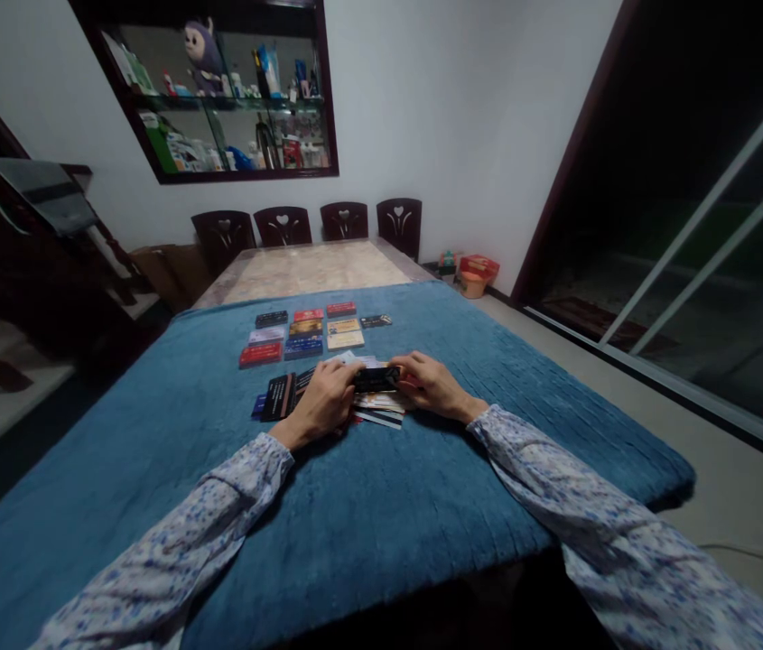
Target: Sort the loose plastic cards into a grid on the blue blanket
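Observation:
Between my two hands a small stack of black cards (376, 379) is held level. My left hand (327, 395) grips its left end, and my right hand (430, 384) has its fingers closed on the right end. Loose cards (379, 411) lie spread beneath the stack, partly covered by it and by my hands. Left of my left hand, black cards with a brown stripe (279, 397) overlap a blue card (258, 406). Beyond my hands stand piles of cards in rows, among them a red pile (260, 355), a blue pile (303, 347) and a cream pile (344, 338).
A blue cloth (422, 506) covers the near part of the table, with bare marble-like tabletop (313, 268) behind it. Several dark chairs (283, 226) line the far end. A single black card (376, 320) lies right of the piles.

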`<state>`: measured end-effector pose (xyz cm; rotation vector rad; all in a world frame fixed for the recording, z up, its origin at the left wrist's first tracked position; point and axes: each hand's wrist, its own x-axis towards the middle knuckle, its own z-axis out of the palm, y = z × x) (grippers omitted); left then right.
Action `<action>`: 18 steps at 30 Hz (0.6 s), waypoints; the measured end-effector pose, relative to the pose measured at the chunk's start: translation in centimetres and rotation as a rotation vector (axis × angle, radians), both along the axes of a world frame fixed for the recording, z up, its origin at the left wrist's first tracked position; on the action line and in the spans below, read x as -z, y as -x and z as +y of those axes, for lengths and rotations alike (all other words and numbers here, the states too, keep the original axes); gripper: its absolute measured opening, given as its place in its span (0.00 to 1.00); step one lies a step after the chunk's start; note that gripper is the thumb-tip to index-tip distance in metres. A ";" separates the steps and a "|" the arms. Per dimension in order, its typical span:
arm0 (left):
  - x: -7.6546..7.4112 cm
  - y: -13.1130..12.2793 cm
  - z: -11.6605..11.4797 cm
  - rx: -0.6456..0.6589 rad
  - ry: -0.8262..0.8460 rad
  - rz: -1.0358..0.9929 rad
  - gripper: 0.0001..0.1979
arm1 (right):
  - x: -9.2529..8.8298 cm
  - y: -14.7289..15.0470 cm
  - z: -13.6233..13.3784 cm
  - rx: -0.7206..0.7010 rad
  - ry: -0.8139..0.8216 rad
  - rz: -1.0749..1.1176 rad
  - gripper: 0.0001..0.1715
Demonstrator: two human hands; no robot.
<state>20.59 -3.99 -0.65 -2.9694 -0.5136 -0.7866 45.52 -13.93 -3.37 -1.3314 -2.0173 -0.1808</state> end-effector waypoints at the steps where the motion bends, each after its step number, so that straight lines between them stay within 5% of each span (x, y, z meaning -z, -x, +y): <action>1: 0.1 0.0 0.0 -0.003 0.002 0.005 0.23 | 0.1 0.1 0.0 0.005 0.002 -0.001 0.22; 11: 0.0 -0.3 -0.7 -0.079 0.025 0.055 0.26 | 0.8 0.2 0.6 0.078 0.002 -0.027 0.26; 18: -0.1 -0.5 -0.6 -0.105 0.063 0.020 0.26 | 0.2 0.3 0.6 -0.033 -0.004 -0.058 0.36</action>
